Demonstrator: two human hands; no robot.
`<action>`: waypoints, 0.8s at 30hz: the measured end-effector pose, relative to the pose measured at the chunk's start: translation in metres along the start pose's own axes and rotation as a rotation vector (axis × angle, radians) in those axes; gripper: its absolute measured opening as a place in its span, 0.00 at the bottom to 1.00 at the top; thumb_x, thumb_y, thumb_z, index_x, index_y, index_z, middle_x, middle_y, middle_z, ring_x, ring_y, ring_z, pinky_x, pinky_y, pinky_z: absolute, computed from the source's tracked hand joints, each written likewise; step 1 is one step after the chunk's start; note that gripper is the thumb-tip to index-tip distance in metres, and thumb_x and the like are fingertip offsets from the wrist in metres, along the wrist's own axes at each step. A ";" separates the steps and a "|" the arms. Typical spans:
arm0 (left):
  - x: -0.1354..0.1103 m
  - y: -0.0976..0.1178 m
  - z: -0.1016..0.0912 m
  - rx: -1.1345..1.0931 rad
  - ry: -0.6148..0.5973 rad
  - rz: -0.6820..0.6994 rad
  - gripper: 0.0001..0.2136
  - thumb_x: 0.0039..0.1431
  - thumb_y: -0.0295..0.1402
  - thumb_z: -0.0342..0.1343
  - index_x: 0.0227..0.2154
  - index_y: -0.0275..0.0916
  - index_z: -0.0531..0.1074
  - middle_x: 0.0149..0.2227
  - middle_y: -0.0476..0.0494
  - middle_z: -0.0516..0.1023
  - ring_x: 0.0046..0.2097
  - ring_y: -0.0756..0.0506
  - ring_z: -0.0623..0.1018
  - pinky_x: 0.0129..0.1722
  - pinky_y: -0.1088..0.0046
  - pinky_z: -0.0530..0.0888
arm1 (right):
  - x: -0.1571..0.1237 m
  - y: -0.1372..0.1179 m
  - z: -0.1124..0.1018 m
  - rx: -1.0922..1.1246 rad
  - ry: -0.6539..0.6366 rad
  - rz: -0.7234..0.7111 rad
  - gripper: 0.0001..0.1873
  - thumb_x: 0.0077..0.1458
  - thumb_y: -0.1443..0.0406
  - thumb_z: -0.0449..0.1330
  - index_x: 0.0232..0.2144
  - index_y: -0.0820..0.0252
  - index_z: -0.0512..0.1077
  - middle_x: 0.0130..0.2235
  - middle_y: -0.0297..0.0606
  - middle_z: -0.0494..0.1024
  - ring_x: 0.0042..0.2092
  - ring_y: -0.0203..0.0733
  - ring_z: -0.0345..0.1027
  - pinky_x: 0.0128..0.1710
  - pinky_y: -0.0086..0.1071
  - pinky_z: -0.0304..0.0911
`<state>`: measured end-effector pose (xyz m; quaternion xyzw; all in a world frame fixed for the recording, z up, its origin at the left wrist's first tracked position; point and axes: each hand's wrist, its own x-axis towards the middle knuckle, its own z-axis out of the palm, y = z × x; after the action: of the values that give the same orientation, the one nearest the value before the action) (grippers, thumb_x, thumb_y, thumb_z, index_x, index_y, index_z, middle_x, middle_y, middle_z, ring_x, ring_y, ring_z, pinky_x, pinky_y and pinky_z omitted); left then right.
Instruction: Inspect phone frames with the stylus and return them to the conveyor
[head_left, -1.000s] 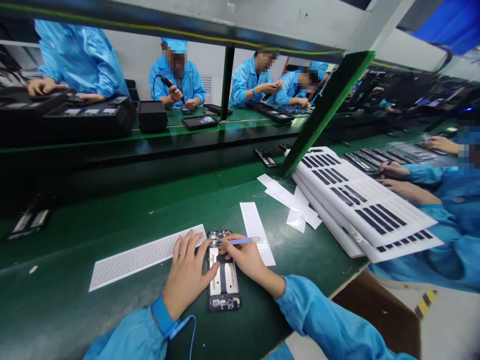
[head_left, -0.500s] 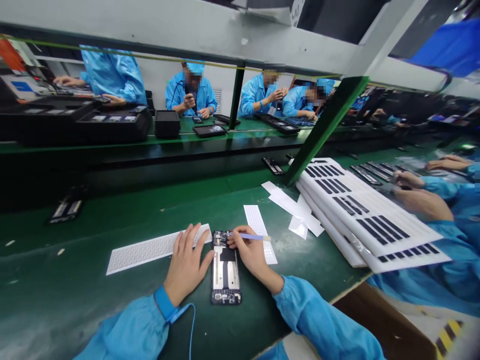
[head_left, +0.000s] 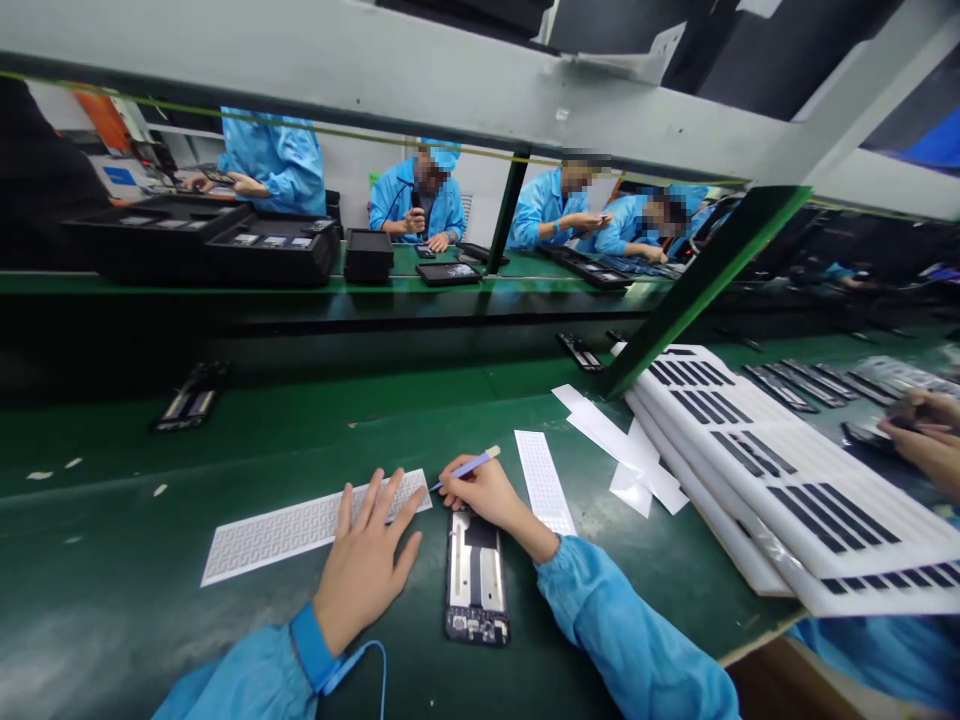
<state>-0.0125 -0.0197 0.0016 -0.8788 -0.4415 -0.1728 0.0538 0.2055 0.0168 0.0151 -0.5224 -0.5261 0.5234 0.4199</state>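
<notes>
My left hand (head_left: 371, 550) lies with fingers spread over the right part of a white sticker sheet (head_left: 262, 538) printed with rows of small shapes. My right hand (head_left: 480, 490) pinches a thin lavender stick tool (head_left: 472, 465) with a pale end. The tool's tip is close to the right end of that sheet. Below my right hand an opened phone body (head_left: 478, 580) lies upright on the green bench, and the hand hides its top part. A second white sticker sheet (head_left: 544, 485) lies just right of my right hand.
White paper strips (head_left: 607, 435) lie right of centre. Beside them rests a stack of white sheets with black strips (head_left: 750, 460), near a green post (head_left: 705, 290). Other phone bodies (head_left: 191, 397) lie farther back. A co-worker's hands (head_left: 926, 430) are at right; several people sit opposite.
My right hand and the tool have moved off the phone's top toward the sheet's right end. The tool now tilts upward to the right. The camera view has shifted left.
</notes>
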 end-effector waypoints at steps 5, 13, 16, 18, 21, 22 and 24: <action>0.002 -0.001 0.000 -0.021 -0.061 0.010 0.21 0.67 0.41 0.45 0.62 0.51 0.60 0.65 0.47 0.60 0.66 0.34 0.58 0.62 0.39 0.51 | 0.000 0.002 -0.002 -0.018 -0.025 0.011 0.07 0.48 0.64 0.63 0.29 0.63 0.73 0.25 0.36 0.79 0.24 0.36 0.73 0.25 0.27 0.70; 0.002 0.001 0.000 -0.025 -0.087 -0.003 0.21 0.67 0.41 0.44 0.62 0.52 0.61 0.66 0.47 0.60 0.67 0.34 0.57 0.63 0.38 0.51 | 0.002 0.002 -0.006 -0.042 -0.075 0.017 0.08 0.50 0.62 0.63 0.30 0.63 0.74 0.26 0.37 0.79 0.26 0.37 0.75 0.27 0.28 0.71; 0.002 0.001 -0.001 -0.030 -0.093 -0.006 0.22 0.67 0.41 0.44 0.62 0.52 0.60 0.66 0.47 0.59 0.67 0.34 0.57 0.63 0.39 0.51 | 0.002 0.003 -0.007 -0.055 -0.092 0.000 0.09 0.51 0.62 0.62 0.31 0.63 0.74 0.27 0.37 0.79 0.26 0.37 0.75 0.28 0.28 0.71; 0.002 0.001 -0.001 -0.032 -0.095 -0.008 0.22 0.67 0.41 0.44 0.62 0.52 0.60 0.66 0.47 0.59 0.66 0.34 0.57 0.63 0.39 0.50 | 0.002 0.004 -0.007 -0.067 -0.095 -0.009 0.09 0.52 0.61 0.62 0.31 0.63 0.75 0.27 0.37 0.79 0.27 0.37 0.74 0.28 0.28 0.71; 0.003 0.001 -0.002 -0.037 -0.094 -0.008 0.22 0.67 0.41 0.45 0.62 0.52 0.60 0.66 0.46 0.59 0.67 0.34 0.57 0.64 0.40 0.49 | 0.003 0.003 -0.007 -0.048 -0.102 -0.006 0.10 0.51 0.61 0.63 0.32 0.63 0.75 0.27 0.37 0.79 0.26 0.36 0.74 0.28 0.28 0.70; 0.003 0.001 -0.002 -0.039 -0.088 -0.010 0.21 0.67 0.41 0.45 0.62 0.51 0.61 0.66 0.46 0.60 0.67 0.35 0.57 0.64 0.40 0.49 | 0.003 0.003 -0.007 -0.030 -0.104 -0.003 0.10 0.50 0.61 0.63 0.32 0.64 0.75 0.27 0.37 0.79 0.26 0.36 0.74 0.28 0.27 0.70; 0.003 0.000 -0.002 -0.040 -0.071 -0.012 0.21 0.66 0.42 0.45 0.61 0.49 0.62 0.65 0.43 0.60 0.66 0.35 0.58 0.64 0.41 0.50 | 0.002 0.002 -0.007 0.013 -0.108 0.002 0.12 0.49 0.60 0.64 0.32 0.64 0.75 0.28 0.38 0.80 0.25 0.35 0.73 0.28 0.28 0.70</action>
<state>-0.0109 -0.0179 0.0042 -0.8826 -0.4450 -0.1504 0.0195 0.2122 0.0195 0.0136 -0.4911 -0.5442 0.5547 0.3936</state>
